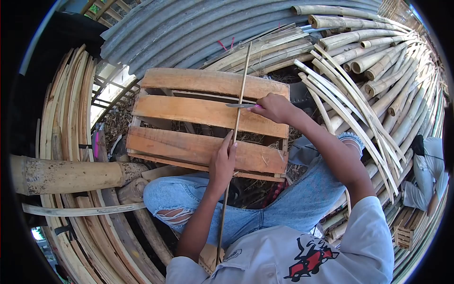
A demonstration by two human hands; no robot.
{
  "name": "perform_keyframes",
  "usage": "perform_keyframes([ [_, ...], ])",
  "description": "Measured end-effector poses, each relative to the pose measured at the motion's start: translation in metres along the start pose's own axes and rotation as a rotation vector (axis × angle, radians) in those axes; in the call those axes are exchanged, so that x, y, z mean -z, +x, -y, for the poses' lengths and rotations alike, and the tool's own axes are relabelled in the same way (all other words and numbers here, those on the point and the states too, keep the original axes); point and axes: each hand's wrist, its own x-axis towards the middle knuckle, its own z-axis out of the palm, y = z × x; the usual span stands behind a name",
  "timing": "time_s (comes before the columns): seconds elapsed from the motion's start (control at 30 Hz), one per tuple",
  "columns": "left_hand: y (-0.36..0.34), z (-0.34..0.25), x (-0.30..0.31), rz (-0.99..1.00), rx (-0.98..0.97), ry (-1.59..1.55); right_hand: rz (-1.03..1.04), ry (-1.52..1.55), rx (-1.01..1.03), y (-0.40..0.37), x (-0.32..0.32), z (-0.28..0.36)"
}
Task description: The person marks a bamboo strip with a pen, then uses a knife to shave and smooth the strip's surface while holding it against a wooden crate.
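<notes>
A long thin bamboo strip (244,75) runs lengthwise over a slatted wooden crate (203,110) in front of me, its near end by my body. My left hand (222,162) is closed around the strip at the crate's near edge. In my right hand (276,110) is a knife (236,105); its handle shows a bit of pink inside the closed fingers. The blade lies across the strip above the crate's middle slat, pointing left.
Split bamboo strips (352,109) and whole poles (378,61) are piled at right. More strips (71,109) and a thick bamboo pole (71,176) lie at left. Corrugated metal sheeting (189,33) stands behind the crate. Another person (428,165) is at the far right.
</notes>
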Motion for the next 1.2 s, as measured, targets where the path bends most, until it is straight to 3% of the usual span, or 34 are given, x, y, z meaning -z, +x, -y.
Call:
perform_keyframes([
  [0.17,-0.003,-0.016,0.002,-0.087,-0.155,0.249,0.026,-0.001,0.031,-0.004,-0.001,0.006],
  [0.27,-0.005,-0.025,0.005,-0.065,-0.183,0.241,0.022,-0.044,0.028,-0.002,-0.001,0.003],
  [0.6,-0.021,-0.021,0.006,0.090,-0.106,0.295,-0.051,-0.058,0.050,0.000,-0.003,-0.009],
  [0.87,-0.026,-0.020,-0.004,0.021,-0.128,0.673,-0.011,0.115,0.094,-0.014,-0.028,0.014],
  [1.2,-0.024,-0.025,-0.005,0.007,-0.050,0.685,0.019,-0.039,0.118,-0.010,-0.016,0.010],
])
